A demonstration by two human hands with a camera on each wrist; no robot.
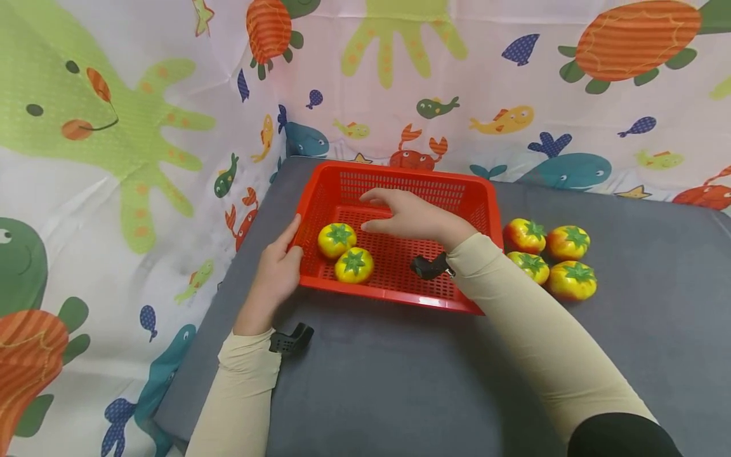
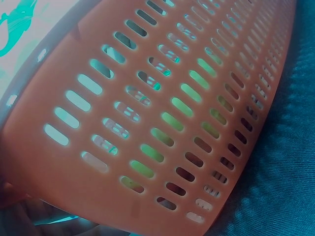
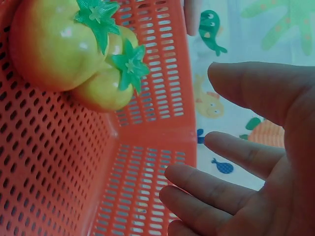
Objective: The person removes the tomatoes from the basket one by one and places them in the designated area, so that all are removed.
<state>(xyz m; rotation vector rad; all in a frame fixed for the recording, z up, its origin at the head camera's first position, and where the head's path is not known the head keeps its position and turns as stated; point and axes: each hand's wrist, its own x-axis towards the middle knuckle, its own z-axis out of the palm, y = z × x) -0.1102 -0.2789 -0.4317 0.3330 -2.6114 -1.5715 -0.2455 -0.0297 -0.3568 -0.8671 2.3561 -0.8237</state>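
Observation:
A red plastic basket with slotted walls stands on the grey table. My left hand grips its left rim; in the left wrist view the slotted wall fills most of the picture. Inside, at the left end, two yellow toy tomatoes with green leafy tops sit close together, a rear tomato and a front tomato. Over the basket's middle, my right hand reaches in from the right with fingers spread and nothing between them. In the right wrist view its thumb and fingers stand apart from the tomatoes.
Several more red-and-yellow toy tomatoes are grouped on the table just right of the basket. A white curtain printed with sea animals hangs behind the table and along its left side.

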